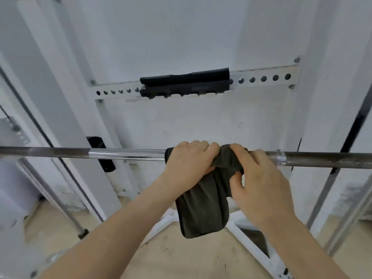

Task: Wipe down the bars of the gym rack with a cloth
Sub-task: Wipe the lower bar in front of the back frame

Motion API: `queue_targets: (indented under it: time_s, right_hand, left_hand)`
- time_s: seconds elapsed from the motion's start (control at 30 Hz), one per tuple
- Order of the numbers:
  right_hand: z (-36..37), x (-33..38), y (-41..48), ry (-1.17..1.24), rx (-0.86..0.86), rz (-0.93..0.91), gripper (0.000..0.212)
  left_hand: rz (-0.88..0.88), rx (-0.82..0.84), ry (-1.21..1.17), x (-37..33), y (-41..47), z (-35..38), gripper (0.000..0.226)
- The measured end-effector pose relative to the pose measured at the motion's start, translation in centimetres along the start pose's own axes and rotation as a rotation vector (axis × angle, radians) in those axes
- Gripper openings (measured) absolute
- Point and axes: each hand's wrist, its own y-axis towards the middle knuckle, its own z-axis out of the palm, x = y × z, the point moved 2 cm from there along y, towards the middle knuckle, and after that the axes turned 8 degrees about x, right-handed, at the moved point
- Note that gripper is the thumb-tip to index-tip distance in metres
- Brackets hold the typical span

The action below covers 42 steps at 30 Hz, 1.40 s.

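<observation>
A horizontal metal bar (pixel 124 154) crosses the view, chrome in its middle stretch and dull dark at both ends. A dark grey cloth (pixel 203 210) is draped over the bar near its centre and hangs down below it. My left hand (pixel 189 160) grips the cloth around the bar, fingers curled over the top. Just to the right, my right hand (pixel 259 178) pinches a bunched part of the cloth at the bar, thumb underneath.
White rack uprights stand left (pixel 66 109) and right (pixel 322 117). A white crossbar with holes (pixel 261 79) on the wall carries a black pad (pixel 185 81). A thin slanted rod (pixel 52 198) runs at lower left. White base beams (pixel 247 236) lie on the tan floor.
</observation>
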Motion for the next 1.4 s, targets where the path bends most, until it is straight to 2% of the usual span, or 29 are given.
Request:
queue_targets:
  time_s: [0.13,0.23,0.37,0.53,0.8,0.97,1.07,1.13,1.2,1.27,1.33,1.4]
  right_hand:
    - [3.7,7.7,1.9,-0.137,-0.048,-0.160,0.052]
    - [7.8,14.1,3.2,-0.189,0.034,-0.243,0.057]
    - [13.2,23.4,4.8,-0.190,0.123,-0.272,0.067]
    - [17.4,32.1,7.1,-0.210,0.165,-0.272,0.063]
    - [22.0,41.8,9.3,-0.185,0.307,-0.393,0.070]
    - [23.3,44.0,8.8,-0.091,0.265,-0.410,0.068]
    - [23.3,44.2,8.1,0.065,0.154,-0.502,0.057]
    - [23.1,44.3,7.8,0.296,0.164,-0.459,0.047]
    - [23.2,44.9,7.9,0.623,0.409,-0.229,0.042]
    - [23.5,46.2,7.8,0.954,0.735,0.039,0.048]
    - [24.0,47.8,7.7,1.103,0.873,0.051,0.054]
    - [24.3,49.4,7.7,1.195,0.861,-0.028,0.063]
  left_hand:
    - [-0.061,0.072,-0.008,9.0,-5.5,0.9,0.028]
    - [-0.120,0.148,-0.005,16.5,-10.0,1.4,0.031]
    - [-0.114,0.175,-0.044,25.5,-15.1,2.8,0.032]
    - [-0.085,0.195,-0.039,34.1,-20.1,4.3,0.030]
    - [-0.270,0.277,0.014,46.6,-28.4,5.3,0.025]
    - [-0.447,0.366,-0.013,51.3,-32.0,4.8,0.025]
    - [-0.466,0.494,-0.070,51.9,-31.7,3.9,0.017]
    - [-0.490,0.607,-0.075,51.9,-30.7,2.4,0.016]
    - [-0.496,0.612,-0.088,51.6,-30.1,0.2,0.024]
    - [-0.517,0.499,-0.195,51.1,-29.8,-2.1,0.023]
    - [-0.554,0.351,-0.386,50.0,-29.5,-4.0,0.017]
    - [-0.601,0.251,-0.583,49.1,-28.8,-5.6,0.027]
